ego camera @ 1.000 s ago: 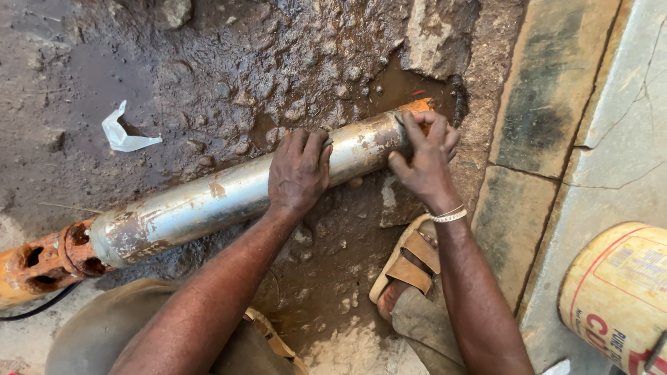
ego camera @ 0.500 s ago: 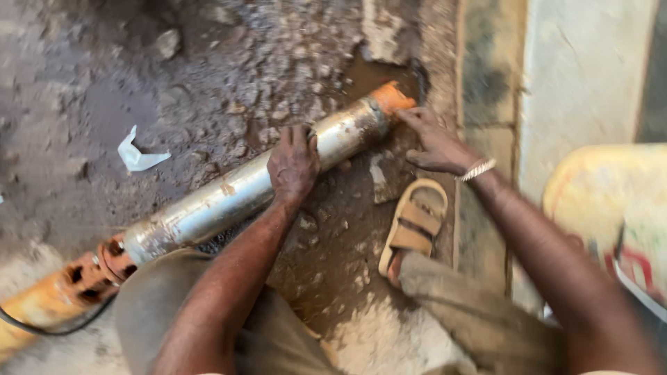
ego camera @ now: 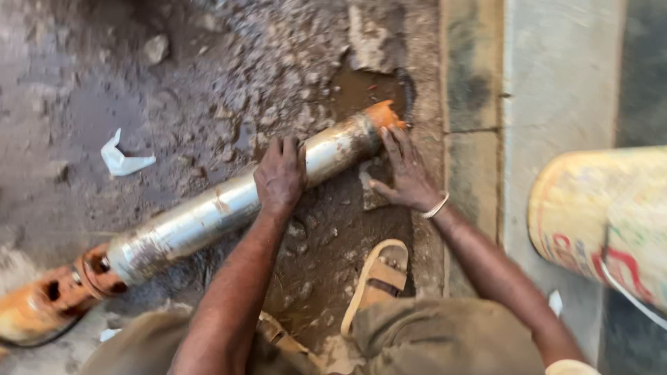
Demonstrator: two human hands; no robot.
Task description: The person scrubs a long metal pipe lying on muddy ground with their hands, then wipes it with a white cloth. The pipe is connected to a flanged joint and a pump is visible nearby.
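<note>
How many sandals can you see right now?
2: one tan sandal on muddy ground below the right hand, another partly hidden under the left forearm.

left hand (ego camera: 280, 175) cupped, right hand (ego camera: 406, 175) splayed flat

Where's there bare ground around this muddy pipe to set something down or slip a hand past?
Free: the dirt left of the metal pipe, around the white scrap, and the concrete strip above the yellow drum. Crowded: the pipe's orange end by the puddle, where the left hand, right hand and sandal sit close.
</note>
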